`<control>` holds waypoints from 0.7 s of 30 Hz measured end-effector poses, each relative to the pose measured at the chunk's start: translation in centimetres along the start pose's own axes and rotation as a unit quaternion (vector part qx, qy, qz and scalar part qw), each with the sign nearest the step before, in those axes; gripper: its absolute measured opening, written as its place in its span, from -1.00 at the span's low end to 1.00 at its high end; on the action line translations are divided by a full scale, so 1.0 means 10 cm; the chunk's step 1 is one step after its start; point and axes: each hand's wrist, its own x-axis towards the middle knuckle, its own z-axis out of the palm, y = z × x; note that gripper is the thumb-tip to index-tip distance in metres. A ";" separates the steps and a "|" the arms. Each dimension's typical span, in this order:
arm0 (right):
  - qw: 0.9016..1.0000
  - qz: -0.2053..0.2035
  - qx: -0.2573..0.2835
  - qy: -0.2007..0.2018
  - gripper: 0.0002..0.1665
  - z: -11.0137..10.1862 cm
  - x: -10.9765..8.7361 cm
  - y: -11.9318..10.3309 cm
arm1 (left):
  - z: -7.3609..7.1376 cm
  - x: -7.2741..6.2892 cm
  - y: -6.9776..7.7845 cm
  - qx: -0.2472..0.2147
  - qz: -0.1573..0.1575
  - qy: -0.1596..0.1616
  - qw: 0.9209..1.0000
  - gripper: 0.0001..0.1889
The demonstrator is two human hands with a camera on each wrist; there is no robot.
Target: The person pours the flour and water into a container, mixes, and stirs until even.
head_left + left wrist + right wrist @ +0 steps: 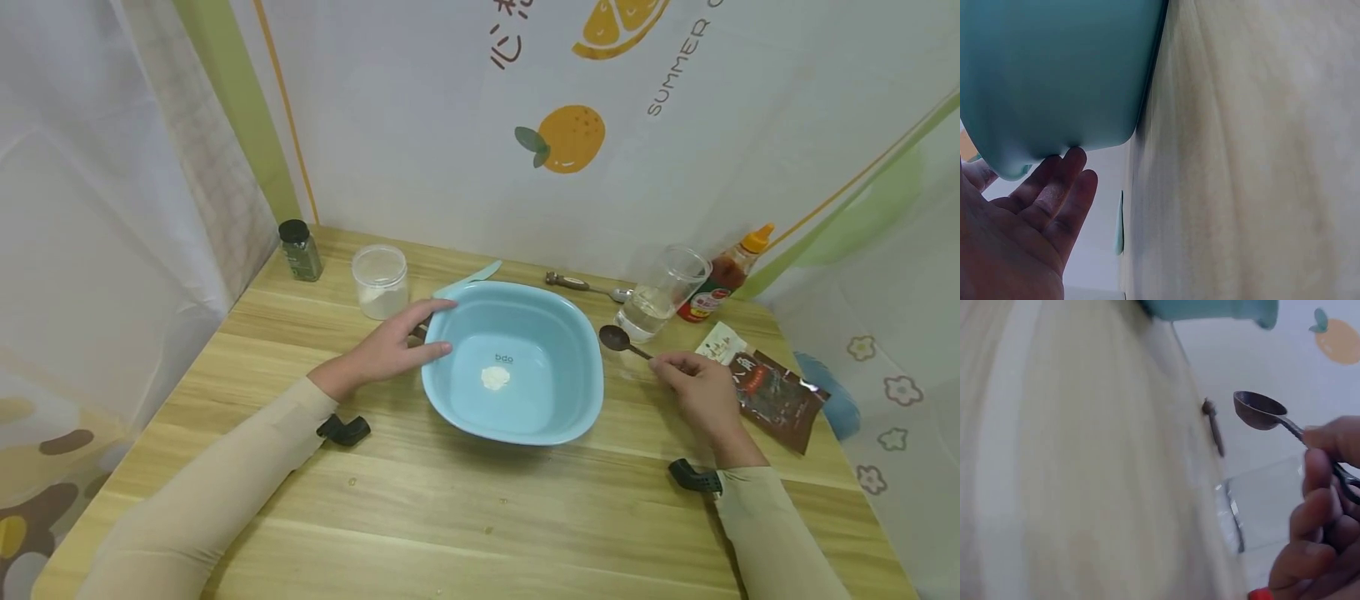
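Observation:
A light blue basin [517,427] sits mid-table with a small patch of white powder [495,378] on its floor. My left hand [393,346] grips its left rim, thumb over the inside. From the left wrist view, the fingertips [1074,156] press against the outer wall. To the right of the basin, my right hand [701,396] pinches the handle of a dark brown measuring spoon [615,337]. The spoon's bowl [1259,411] is held above the table, close in front of a glass of clear liquid [648,310].
Along the back stand a dark-capped spice jar [302,252], a clear tub of white powder [381,287] and an orange-capped sauce bottle [720,279]. A pale green knife [480,273] and a wooden-handled utensil [573,282] lie behind the basin. A brown packet [780,400] lies right.

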 end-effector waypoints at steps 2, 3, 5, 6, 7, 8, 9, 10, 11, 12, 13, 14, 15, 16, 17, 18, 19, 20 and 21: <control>1.000 -0.005 0.024 0.020 -0.50 -0.02 -0.01 -0.05 | 0.00 0.00 0.00 0.002 -0.001 0.001 1.000 -0.30; 0.999 -0.009 0.036 0.028 -0.51 -0.04 -0.02 -0.09 | 0.00 0.00 0.00 0.003 -0.001 0.001 1.000 -0.30; 0.997 -0.017 0.060 0.043 -0.55 -0.06 -0.04 -0.16 | 0.00 0.00 0.00 0.002 -0.002 0.001 1.000 -0.30; 0.996 -0.021 0.072 0.047 -0.58 -0.06 -0.05 -0.20 | 0.00 0.00 -0.01 0.002 -0.002 0.001 1.000 -0.30; 0.995 -0.028 0.083 0.048 -0.61 -0.07 -0.06 -0.24 | 0.00 0.00 0.00 0.001 -0.001 0.001 1.000 -0.30; 0.994 -0.033 0.098 0.046 -0.63 -0.07 -0.07 -0.28 | 0.00 0.00 0.00 0.000 -0.001 -0.001 1.000 -0.30; 0.992 -0.041 0.108 0.044 -0.64 -0.07 -0.08 -0.33 | 0.00 0.00 0.00 -0.001 0.000 -0.002 1.000 -0.30; 0.991 -0.049 0.117 0.040 -0.64 -0.07 -0.08 -0.38 | 0.00 0.00 0.00 -0.001 0.001 -0.002 1.000 -0.30; 0.990 -0.060 0.122 0.034 -0.65 -0.06 -0.09 -0.43 | 0.00 0.01 -0.01 -0.001 0.002 -0.003 1.000 -0.30; 0.990 -0.073 0.121 0.027 -0.66 -0.05 -0.10 -0.48 | 0.00 0.01 -0.01 -0.002 0.003 -0.004 1.000 -0.30; 0.990 -0.087 0.114 0.018 -0.66 -0.03 -0.10 -0.54 | 0.00 0.01 -0.01 -0.003 0.004 -0.005 1.000 -0.30; 0.990 -0.100 0.104 0.009 -0.66 -0.01 -0.11 -0.59 | 0.00 0.01 -0.01 -0.003 0.003 -0.005 1.000 -0.30; 0.989 -0.115 0.089 0.000 -0.66 0.01 -0.11 -0.65 | 0.01 0.01 -0.02 -0.003 0.003 -0.005 1.000 -0.30; 0.989 -0.127 0.074 -0.008 -0.67 0.04 -0.12 -0.72 | 0.01 0.01 -0.02 -0.003 0.002 -0.006 1.000 -0.30; 0.989 -0.137 0.056 -0.018 -0.68 0.06 -0.12 -0.78 | 0.01 0.01 -0.02 -0.002 0.001 -0.005 1.000 -0.30; 0.988 -0.148 0.039 -0.029 -0.69 0.09 -0.12 -0.84 | 0.00 0.00 -0.01 -0.003 0.000 -0.004 1.000 -0.30; 0.986 -0.159 0.017 -0.040 -0.70 0.12 -0.11 -0.90 | 0.00 0.00 -0.01 -0.002 -0.002 -0.004 1.000 -0.30; 0.984 -0.172 -0.002 -0.052 -0.73 0.15 -0.11 -0.96 | 0.00 -0.01 0.00 -0.002 -0.003 -0.003 1.000 -0.30; 0.980 -0.186 -0.022 -0.065 -0.75 0.18 -0.10 -1.02 | 0.00 -0.01 0.00 -0.002 -0.005 -0.002 1.000 -0.30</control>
